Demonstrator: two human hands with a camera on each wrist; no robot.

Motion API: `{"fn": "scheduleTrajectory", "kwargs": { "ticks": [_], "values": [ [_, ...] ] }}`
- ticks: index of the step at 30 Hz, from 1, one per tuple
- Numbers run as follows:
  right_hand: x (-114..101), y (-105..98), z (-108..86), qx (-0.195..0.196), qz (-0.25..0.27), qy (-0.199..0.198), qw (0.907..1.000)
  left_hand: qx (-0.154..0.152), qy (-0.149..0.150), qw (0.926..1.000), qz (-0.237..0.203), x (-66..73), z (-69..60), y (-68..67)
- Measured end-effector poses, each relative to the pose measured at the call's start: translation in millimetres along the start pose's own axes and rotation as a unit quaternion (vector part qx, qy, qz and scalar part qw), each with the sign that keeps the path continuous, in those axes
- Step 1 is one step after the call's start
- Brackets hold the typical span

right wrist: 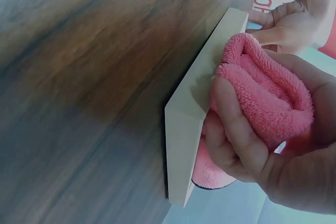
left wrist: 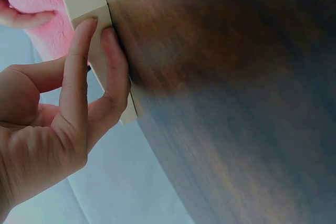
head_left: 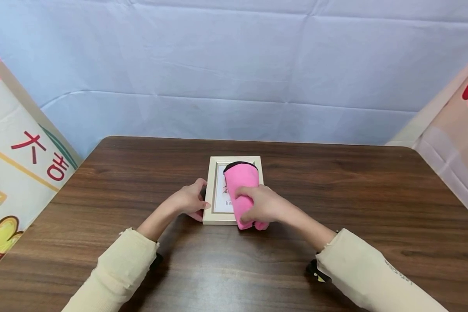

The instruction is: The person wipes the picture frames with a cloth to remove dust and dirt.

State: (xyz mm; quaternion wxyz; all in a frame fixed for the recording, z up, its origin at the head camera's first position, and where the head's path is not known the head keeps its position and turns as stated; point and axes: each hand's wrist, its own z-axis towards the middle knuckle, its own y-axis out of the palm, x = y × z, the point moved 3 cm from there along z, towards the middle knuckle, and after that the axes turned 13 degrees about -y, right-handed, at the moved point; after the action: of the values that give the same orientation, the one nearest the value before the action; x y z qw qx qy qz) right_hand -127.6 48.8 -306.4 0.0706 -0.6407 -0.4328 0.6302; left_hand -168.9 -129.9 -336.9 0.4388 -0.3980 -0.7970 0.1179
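Observation:
A cream picture frame lies face up on the brown table, with a print and some lettering partly visible. Across its right half is a folded pink cloth with a dark edge, fluffy in the right wrist view. My right hand grips this cloth against the frame, fingers curled round it. At the frame's left side my left hand holds the border. Two of its fingertips press the frame's side wall in the left wrist view. The cloth hides much of the picture.
The wood-grain table stretches out on both sides of the frame. Behind it hangs a pale blue sheet. Printed cloths with red characters hang at the left and right.

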Motion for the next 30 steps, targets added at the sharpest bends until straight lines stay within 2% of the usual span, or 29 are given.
{"fn": "scheduleTrajectory", "kwargs": {
  "ticks": [15,21,30],
  "values": [
    [4,-2,-2.0,-0.002,-0.008,-0.018,0.9998,-0.002,0.006,1.0000,0.000,-0.5,-1.3,-0.5],
    [2,1,1.2,-0.007,-0.004,-0.024,0.9997,0.001,0.000,1.0000,0.006,-0.2,-1.7,-0.8],
    [-6,12,12.6,0.005,0.018,-0.025,0.9995,-0.002,0.016,0.9999,-0.001,-1.3,-2.7,-1.7]
  ]
}}
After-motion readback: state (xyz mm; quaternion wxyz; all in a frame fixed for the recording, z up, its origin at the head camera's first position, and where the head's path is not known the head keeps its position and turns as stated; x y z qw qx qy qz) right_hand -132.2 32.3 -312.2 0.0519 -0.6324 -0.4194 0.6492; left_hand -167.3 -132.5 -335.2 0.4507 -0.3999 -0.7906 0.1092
